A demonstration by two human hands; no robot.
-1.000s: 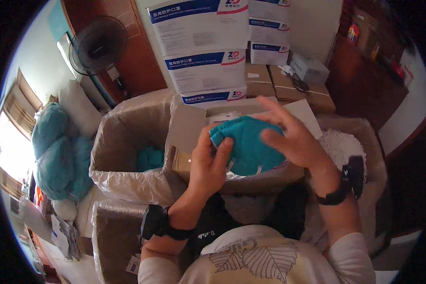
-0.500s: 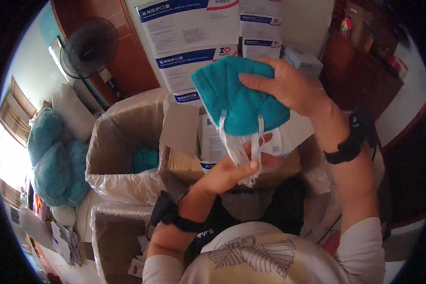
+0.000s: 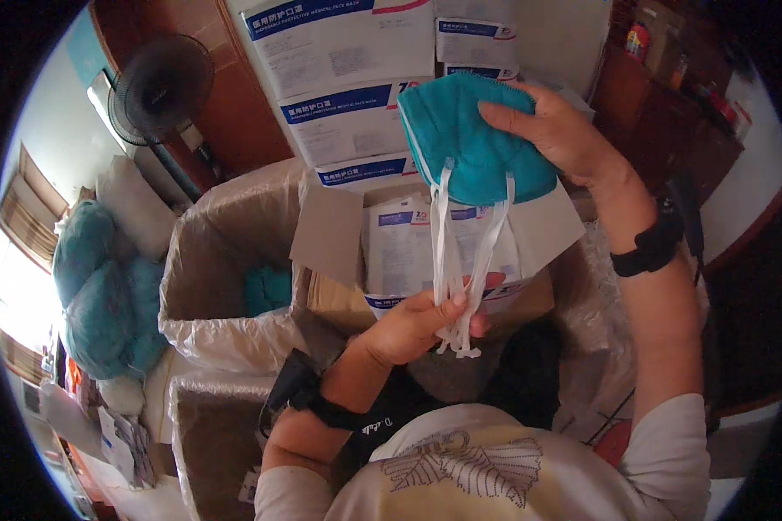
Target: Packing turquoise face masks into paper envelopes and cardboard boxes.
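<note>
Head view: at far left, teal bundles [image 3: 104, 304] lie beside a pale sack [image 3: 135, 208]. Next, a lined carton [image 3: 226, 334] holds teal pieces [image 3: 268, 289] toward its right edge. Left hand [image 3: 421, 326]: thumb and fingers clamped on the white straps [image 3: 440, 239], just beyond the near edge of an open box [image 3: 326, 239] of white packets [image 3: 397, 252]. The teal mask [image 3: 469, 143] is held in the air above that box's far edge, overlapping stacked cartons [image 3: 339, 117] in view; clearance behind it cannot be judged. Right hand [image 3: 565, 135]: thumb on the front, clamped on the mask's upper right edge. Open room separates the hands, crossed only by straps, and extends right of the right forearm. Against half a second ago, the mask sits higher and farther right, straps drawn longer, packets more exposed.
</note>
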